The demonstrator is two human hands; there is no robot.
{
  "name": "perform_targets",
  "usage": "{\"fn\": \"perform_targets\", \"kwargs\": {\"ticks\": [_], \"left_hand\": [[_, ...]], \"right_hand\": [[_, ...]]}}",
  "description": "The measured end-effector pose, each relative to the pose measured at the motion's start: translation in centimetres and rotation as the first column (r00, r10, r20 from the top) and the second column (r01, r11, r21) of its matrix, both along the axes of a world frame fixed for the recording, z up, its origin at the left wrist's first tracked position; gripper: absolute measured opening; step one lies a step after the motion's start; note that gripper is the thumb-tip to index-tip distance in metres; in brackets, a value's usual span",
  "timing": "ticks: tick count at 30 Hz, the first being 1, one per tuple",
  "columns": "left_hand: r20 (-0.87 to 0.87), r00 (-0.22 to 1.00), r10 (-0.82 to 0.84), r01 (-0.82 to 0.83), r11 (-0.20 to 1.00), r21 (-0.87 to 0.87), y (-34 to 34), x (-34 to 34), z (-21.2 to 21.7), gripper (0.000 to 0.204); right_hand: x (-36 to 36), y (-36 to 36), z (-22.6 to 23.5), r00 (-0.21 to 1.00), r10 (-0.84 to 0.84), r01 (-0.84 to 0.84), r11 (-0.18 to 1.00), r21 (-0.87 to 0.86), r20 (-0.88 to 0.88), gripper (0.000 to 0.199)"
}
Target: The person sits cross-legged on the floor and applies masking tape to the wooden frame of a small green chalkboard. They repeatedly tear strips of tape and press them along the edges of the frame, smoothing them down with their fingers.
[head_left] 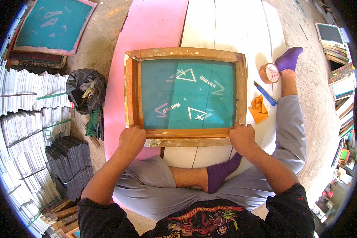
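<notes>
A wooden-framed printing screen (240,79) with teal mesh (186,95) lies before me. White triangle shapes and lettering mark the mesh. Along the near side of the frame runs a glossy strip of brown tape (186,133). My left hand (132,139) is closed at the strip's left end, by the near left corner of the frame. At the opposite end my right hand (242,137) is closed too, against the near right corner. Both sets of fingertips are hidden from above.
Right of the screen lie a roll of brown tape (269,73), a blue cutter knife (265,93) and an orange cloth (258,109). Pink and white boards (154,23) carry everything. Tied paper stacks (23,91), a black bag (86,89) and another teal screen (51,27) stand left.
</notes>
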State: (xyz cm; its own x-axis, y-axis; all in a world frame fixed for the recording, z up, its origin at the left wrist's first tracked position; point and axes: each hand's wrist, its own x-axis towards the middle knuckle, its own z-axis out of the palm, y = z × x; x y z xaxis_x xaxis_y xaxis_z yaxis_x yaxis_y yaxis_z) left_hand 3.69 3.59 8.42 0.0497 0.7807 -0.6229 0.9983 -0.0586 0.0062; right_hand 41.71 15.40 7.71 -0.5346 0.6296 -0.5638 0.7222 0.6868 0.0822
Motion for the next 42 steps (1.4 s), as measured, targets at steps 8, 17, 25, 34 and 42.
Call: {"fn": "perform_targets", "kwargs": {"ticks": [8, 17, 25, 34, 42], "left_hand": [[-0.012, 1.000, 0.027, -0.028, 1.000, -0.004, -0.1, 0.0, -0.4, 0.013], [-0.012, 0.999, 0.051, -0.052, 0.998, -0.040, 0.2, 0.1, -0.3, 0.013], [0.018, 0.999, 0.046, -0.045, 0.999, -0.017, 0.2, -0.1, -0.1, 0.013], [-0.013, 0.999, 0.039, -0.040, 0.997, -0.060, 0.3, -0.2, -0.2, 0.012], [0.203, 0.966, 0.159, -0.195, 0.966, 0.168, 0.7, -0.1, 0.6, 0.031]], "right_hand": [[-0.2, 0.2, 0.2, 1.000, 0.000, 0.001, 1.000, -0.024, 0.009, 0.015], [-0.9, 0.5, 0.3, 0.999, -0.014, 0.016, 0.999, -0.050, 0.044, 0.018], [-1.5, 1.5, 0.5, 0.998, 0.001, 0.003, 0.998, -0.065, 0.070, 0.018], [-0.2, 1.8, 0.9, 0.993, -0.064, 0.067, 0.997, -0.029, 0.098, 0.017], [3.7, 3.4, 1.0, 0.877, -0.208, 0.151, 0.975, -0.163, -0.432, 0.024]]}}
